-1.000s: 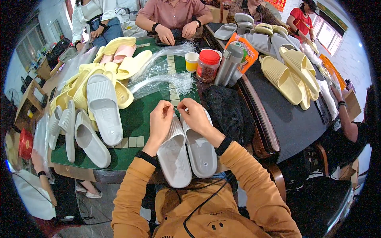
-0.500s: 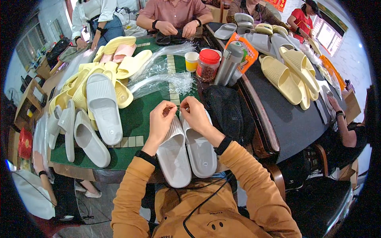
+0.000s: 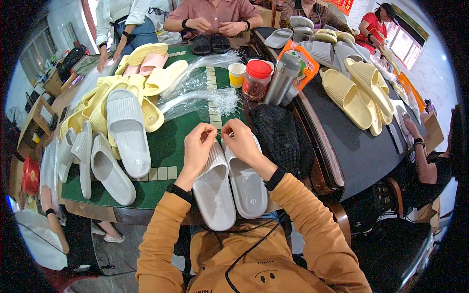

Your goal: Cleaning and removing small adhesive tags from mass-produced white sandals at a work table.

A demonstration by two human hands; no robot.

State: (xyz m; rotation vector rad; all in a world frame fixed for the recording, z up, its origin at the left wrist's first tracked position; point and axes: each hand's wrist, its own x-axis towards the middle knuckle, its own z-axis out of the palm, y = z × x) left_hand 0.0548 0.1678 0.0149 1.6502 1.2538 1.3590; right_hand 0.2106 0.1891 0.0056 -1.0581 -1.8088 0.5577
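Two pale grey slide sandals lie side by side, soles up, at the near edge of the green table (image 3: pixel 161 146): the left sandal (image 3: pixel 213 195) and the right sandal (image 3: pixel 247 188). My left hand (image 3: pixel 199 148) and my right hand (image 3: pixel 240 141) meet over their far ends, fingertips pinched together close to each other. Whatever thin thing they pinch is too small to make out. Both forearms in orange sleeves come up from the lower edge.
A heap of yellow and white sandals (image 3: pixel 122 112) fills the table's left. Clear plastic ties (image 3: pixel 205 95) lie ahead, with a red-lidded jar (image 3: pixel 256 78), a yellow cup (image 3: pixel 237 74) and a steel flask (image 3: pixel 282 78). A black bag (image 3: pixel 281 136) sits right. Other people work around the tables.
My hands stay pinched over the sandals' far ends with only slight finger movement. The person across the table has shifted their hands a little.
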